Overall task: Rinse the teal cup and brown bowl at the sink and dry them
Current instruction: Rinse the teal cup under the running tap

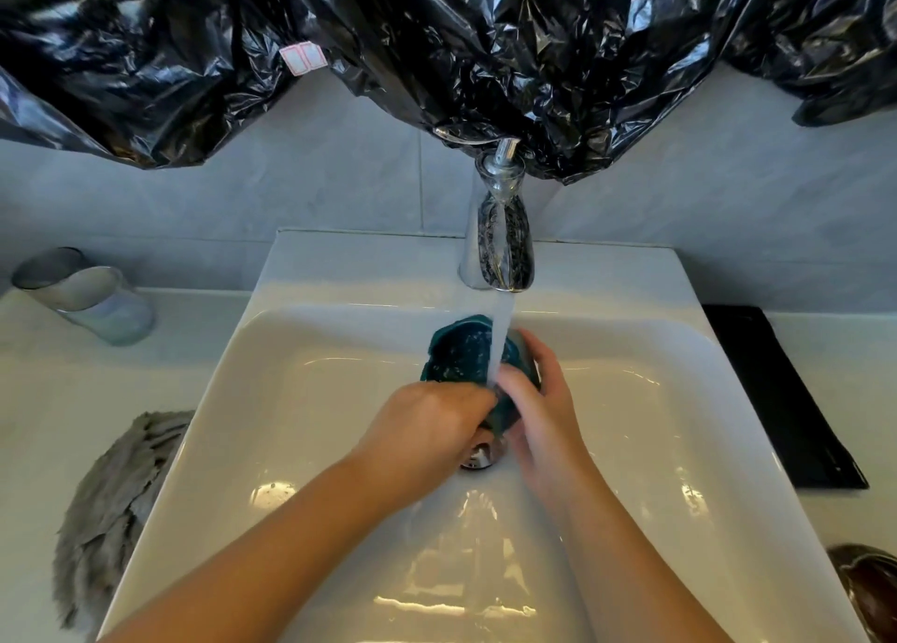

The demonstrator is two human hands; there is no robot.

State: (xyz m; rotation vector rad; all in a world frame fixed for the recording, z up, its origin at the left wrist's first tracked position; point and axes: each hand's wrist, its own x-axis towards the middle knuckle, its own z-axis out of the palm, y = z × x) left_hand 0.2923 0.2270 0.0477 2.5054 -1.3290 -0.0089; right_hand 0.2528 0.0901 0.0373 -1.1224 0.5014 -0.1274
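The teal cup point(458, 356) lies tilted in the white sink point(301, 400), its mouth turned away from me, under the running water from the chrome tap point(500, 244). My left hand point(427, 429) grips the cup's near end from the left. My right hand point(539, 395) curls round its right side, fingers in the water stream. The cup's base is hidden by both hands. The brown bowl point(869, 589) sits on the counter at the lower right edge, partly out of frame.
A grey cloth point(111, 506) lies on the counter left of the sink. A glass tumbler point(87, 298) lies at the back left. A black mat point(781, 395) is right of the sink. Black plastic sheeting point(437, 36) hangs above the tap.
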